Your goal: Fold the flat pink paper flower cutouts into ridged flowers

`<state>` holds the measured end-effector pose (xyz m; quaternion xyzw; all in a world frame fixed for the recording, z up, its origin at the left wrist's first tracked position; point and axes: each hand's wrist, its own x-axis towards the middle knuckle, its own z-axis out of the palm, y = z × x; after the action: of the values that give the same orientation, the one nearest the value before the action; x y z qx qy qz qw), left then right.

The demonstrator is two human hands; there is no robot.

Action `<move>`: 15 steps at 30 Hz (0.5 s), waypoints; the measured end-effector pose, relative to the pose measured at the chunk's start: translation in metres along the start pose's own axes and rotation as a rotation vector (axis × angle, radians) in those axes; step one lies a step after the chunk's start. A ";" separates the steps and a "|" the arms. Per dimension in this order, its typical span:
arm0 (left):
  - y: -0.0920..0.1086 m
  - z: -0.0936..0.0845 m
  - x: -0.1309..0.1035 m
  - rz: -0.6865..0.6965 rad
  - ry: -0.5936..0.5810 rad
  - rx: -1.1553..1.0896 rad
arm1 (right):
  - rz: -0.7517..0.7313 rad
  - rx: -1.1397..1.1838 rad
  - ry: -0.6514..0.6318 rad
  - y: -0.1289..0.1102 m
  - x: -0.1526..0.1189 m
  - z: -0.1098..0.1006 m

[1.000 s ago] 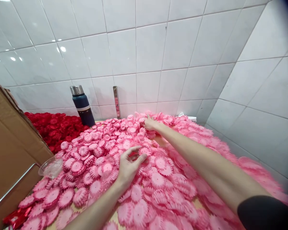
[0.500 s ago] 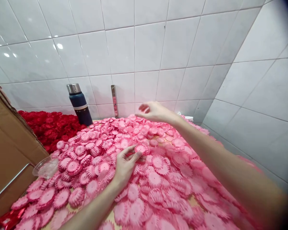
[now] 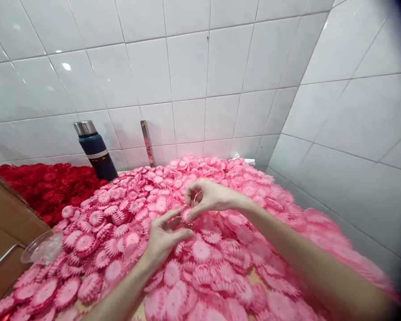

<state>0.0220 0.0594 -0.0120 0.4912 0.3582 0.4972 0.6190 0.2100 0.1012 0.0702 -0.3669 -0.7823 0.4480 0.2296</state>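
Both hands meet above a wide heap of pink pleated flower discs (image 3: 202, 249), each with a frilled edge, many with a dark dot in the middle. My right hand (image 3: 210, 196) pinches one pink flower disc (image 3: 186, 215) between thumb and fingers. Just left of it, my left hand (image 3: 163, 234) is open, thumb and fingers apart around the near side of that disc. Whether the left fingertips touch the disc I cannot tell.
A dark blue bottle (image 3: 98, 154) with a steel cap stands at the back left beside a heap of red flower pieces (image 3: 50, 185). A cardboard box (image 3: 11, 227) and a clear plastic dish (image 3: 42, 247) lie at left. White tiled walls (image 3: 187, 67) close off the back and right.
My right hand has come down and nearer from above the far side of the heap to my left hand. The flower disc formerly at the left fingers is now apparently in the right hand's pinch.
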 end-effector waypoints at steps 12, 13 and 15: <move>-0.004 -0.001 0.004 0.083 0.107 0.058 | -0.038 -0.139 0.091 -0.003 0.001 0.014; -0.002 0.000 0.003 0.077 0.109 0.067 | -0.042 -0.176 0.096 -0.003 0.001 0.014; 0.000 0.001 0.003 0.063 0.107 0.081 | -0.054 -0.257 0.111 -0.002 0.001 0.015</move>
<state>0.0240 0.0616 -0.0119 0.4996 0.3949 0.5272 0.5626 0.1982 0.0929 0.0649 -0.3962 -0.8290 0.3167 0.2356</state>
